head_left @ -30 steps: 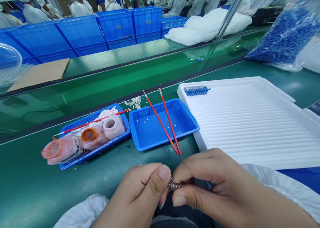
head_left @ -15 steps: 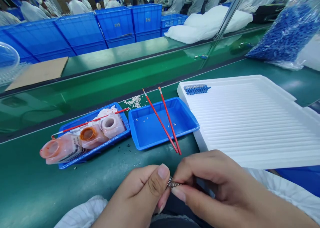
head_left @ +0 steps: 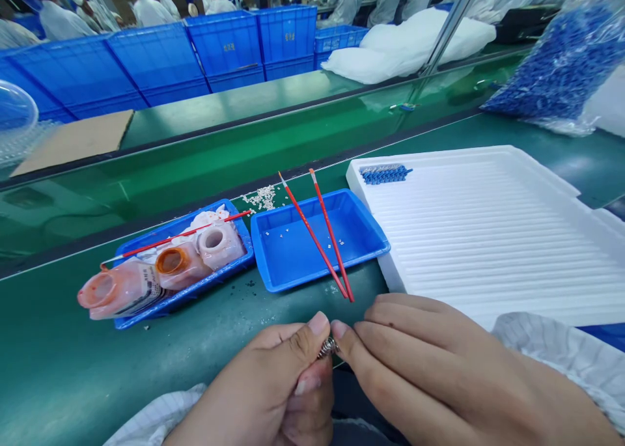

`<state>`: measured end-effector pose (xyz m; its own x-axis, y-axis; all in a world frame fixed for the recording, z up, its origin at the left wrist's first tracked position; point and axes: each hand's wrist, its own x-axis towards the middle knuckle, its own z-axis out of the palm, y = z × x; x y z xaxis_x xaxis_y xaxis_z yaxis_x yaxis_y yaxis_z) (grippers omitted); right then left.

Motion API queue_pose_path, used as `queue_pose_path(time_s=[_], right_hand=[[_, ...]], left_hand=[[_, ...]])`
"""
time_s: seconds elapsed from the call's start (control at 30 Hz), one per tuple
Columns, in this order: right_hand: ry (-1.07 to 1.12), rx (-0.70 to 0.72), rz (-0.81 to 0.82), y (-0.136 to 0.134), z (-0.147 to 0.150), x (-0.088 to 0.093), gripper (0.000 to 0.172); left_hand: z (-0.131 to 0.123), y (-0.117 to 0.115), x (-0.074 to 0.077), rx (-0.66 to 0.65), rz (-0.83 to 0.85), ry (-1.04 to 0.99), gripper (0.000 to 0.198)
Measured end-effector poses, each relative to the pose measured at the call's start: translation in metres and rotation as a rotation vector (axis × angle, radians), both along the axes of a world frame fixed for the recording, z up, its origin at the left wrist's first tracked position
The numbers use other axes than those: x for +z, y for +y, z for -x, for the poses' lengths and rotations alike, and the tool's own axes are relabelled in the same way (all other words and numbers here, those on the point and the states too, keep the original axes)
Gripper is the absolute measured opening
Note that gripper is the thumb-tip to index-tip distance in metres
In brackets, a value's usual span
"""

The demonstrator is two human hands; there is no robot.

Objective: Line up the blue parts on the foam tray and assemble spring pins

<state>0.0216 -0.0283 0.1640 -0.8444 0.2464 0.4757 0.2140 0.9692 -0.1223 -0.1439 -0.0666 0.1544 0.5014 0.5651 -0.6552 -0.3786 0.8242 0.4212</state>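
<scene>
Blue crates (head_left: 224, 49) stand beyond the green workbench (head_left: 146, 342). On it, a white foam tray (head_left: 488, 237) lies right of a blue tray (head_left: 293, 264) holding two red brushes (head_left: 312, 233); pink paint bottles (head_left: 122, 290) sit left of it. Below that blue tray, the left hand (head_left: 258, 381) pinches a small coiled metal ring (head_left: 328, 348) narrowly between thumb and finger, the right hand (head_left: 420, 368) open just beside it.

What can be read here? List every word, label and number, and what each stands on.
No text here can be read.
Printed label on the plastic bottle: too small and blurred to read.
Marks on the blue plastic crates: too small and blurred to read.
</scene>
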Motion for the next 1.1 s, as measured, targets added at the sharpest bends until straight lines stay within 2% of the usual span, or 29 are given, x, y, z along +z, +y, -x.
queue_pose_path(time_s=[0.07, 0.1, 0.23, 0.3, 0.37, 0.4, 0.47, 0.6, 0.7, 0.8, 0.9, 0.93, 1.0, 1.1], right_hand=[[-0.008, 0.013, -0.018, 0.002, 0.000, 0.001, 0.054], [-0.001, 0.001, 0.002, 0.001, -0.001, 0.001, 0.055], [0.035, -0.081, 0.176, -0.003, -0.003, -0.006, 0.051], [0.027, -0.108, 0.262, -0.006, -0.003, -0.010, 0.044], [0.029, -0.130, 0.303, -0.007, -0.002, -0.013, 0.038], [0.033, -0.133, 0.307, -0.007, -0.002, -0.015, 0.036], [0.034, -0.126, 0.283, -0.005, -0.001, -0.017, 0.035], [0.001, -0.041, 0.144, 0.002, 0.000, -0.020, 0.043], [-0.026, 0.051, -0.002, 0.009, 0.001, -0.023, 0.044], [-0.032, 0.152, -0.126, 0.018, -0.001, -0.026, 0.040], [0.016, 0.245, -0.215, 0.025, -0.003, -0.027, 0.040], [0.022, 0.239, -0.202, 0.025, -0.004, -0.028, 0.041], [0.046, 0.153, -0.082, 0.022, -0.004, -0.028, 0.041], [0.151, -0.044, 0.293, 0.011, -0.002, -0.027, 0.031]], left_hand=[[0.003, -0.002, -0.005, -0.040, -0.161, 0.150, 0.060], [0.005, -0.003, -0.006, -0.071, -0.333, 0.302, 0.060], [0.015, -0.004, -0.009, -0.149, -1.268, 1.064, 0.046], [0.016, 0.000, -0.009, -0.186, -1.622, 1.229, 0.038], [0.015, 0.002, -0.011, -0.193, -1.772, 1.284, 0.036], [0.014, 0.003, -0.012, -0.193, -1.766, 1.278, 0.037], [0.010, 0.002, -0.015, -0.180, -1.623, 1.252, 0.036], [0.006, -0.001, -0.018, -0.248, -1.125, 1.141, 0.038], [0.007, 0.002, -0.019, -0.272, -0.817, 1.019, 0.041], [0.005, 0.007, -0.019, -0.215, -0.446, 0.676, 0.047], [-0.001, 0.012, -0.017, -0.041, -0.121, 0.350, 0.055], [-0.002, 0.012, -0.016, -0.004, -0.097, 0.324, 0.056], [-0.004, 0.010, -0.017, -0.001, -0.220, 0.439, 0.053], [-0.001, 0.003, -0.021, -0.063, -0.684, 0.860, 0.045]])
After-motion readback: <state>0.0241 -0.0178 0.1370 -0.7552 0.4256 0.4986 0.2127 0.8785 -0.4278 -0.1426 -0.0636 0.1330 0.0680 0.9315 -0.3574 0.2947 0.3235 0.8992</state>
